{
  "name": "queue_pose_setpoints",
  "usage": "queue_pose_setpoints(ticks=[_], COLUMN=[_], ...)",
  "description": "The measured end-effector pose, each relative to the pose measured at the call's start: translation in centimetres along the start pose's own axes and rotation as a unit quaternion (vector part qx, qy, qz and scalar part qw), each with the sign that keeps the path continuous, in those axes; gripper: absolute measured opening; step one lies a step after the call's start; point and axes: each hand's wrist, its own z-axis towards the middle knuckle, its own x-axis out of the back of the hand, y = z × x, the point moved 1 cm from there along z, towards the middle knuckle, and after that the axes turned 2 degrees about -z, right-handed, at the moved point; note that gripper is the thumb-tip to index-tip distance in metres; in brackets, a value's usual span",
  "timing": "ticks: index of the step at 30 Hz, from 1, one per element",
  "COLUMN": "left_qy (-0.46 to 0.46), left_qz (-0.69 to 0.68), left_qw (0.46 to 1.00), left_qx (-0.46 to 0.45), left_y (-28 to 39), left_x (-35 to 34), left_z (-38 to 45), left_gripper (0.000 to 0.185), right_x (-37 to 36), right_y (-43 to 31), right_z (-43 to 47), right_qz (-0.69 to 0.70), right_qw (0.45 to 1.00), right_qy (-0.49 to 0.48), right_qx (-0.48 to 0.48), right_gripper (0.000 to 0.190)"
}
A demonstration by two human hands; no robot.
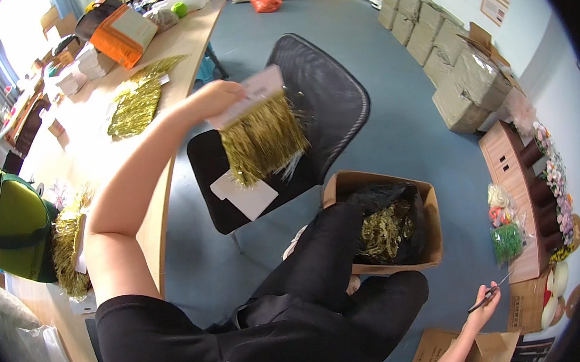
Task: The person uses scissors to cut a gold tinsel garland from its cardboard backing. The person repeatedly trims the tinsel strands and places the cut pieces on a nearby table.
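My left hand [222, 99] grips the top edge of a white card [255, 96], blurred by motion, over a black mesh-backed chair. Gold tinsel fringe [265, 139] hangs down from the card. On the chair seat [206, 157] lies a flat white card [247, 195]. Out at the lower right, my right hand [485, 306] holds black-handled scissors [484, 299], their blades pointing away from me. By my knees, a cardboard box [432, 219] with a black plastic liner holds loose gold tinsel [386, 229]. More gold fringe [136, 104] is spread on the table [175, 77].
A green bag [17, 228] stands at the table's left side beside more gold tinsel [71, 249]. Farther along are an orange and white bag [124, 37] and white stacks. Wrapped boxes [445, 51] line the right wall, near a wooden cabinet [508, 160]. An open carton [432, 350] is under my right forearm.
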Motion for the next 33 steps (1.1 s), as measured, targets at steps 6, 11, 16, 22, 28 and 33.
queue_pose_setpoints(ticks=[6,11,16,22,28,33], left_qy=[0.093,0.149,0.273,0.418,0.179,0.02], left_qz=[-0.275,-0.387,-0.187,0.294,0.204,0.365], left_qw=[0.938,0.88,0.879,0.838,0.923,0.845], left_qx=[0.191,0.233,0.343,0.191,0.272,0.39], left_y=[-20.3,-33.8,-43.0,-48.3,-38.3,-25.5], left_x=[10.1,15.8,16.5,16.6,14.3,9.7], left_z=[-0.4,-4.6,-8.8,-19.4,-30.2,-34.7], left_gripper=[0.032,0.037,0.05,0.018,0.018,0.031], right_x=[-1.8,-2.7,-4.1,-6.6,-11.3,-14.7], right_y=[-3.6,-5.7,-7.4,-7.8,-8.8,-11.0], right_z=[2.0,2.0,1.5,1.9,3.2,2.7], right_qz=[-0.026,-0.041,-0.059,0.023,0.091,0.168], right_qw=[0.999,0.998,0.997,0.999,0.986,0.953], right_qy=[0.005,0.024,0.004,-0.043,-0.132,-0.21], right_qx=[0.043,0.044,0.05,0.019,0.04,0.138], right_gripper=[0.037,0.041,0.043,0.042,0.035,0.036])
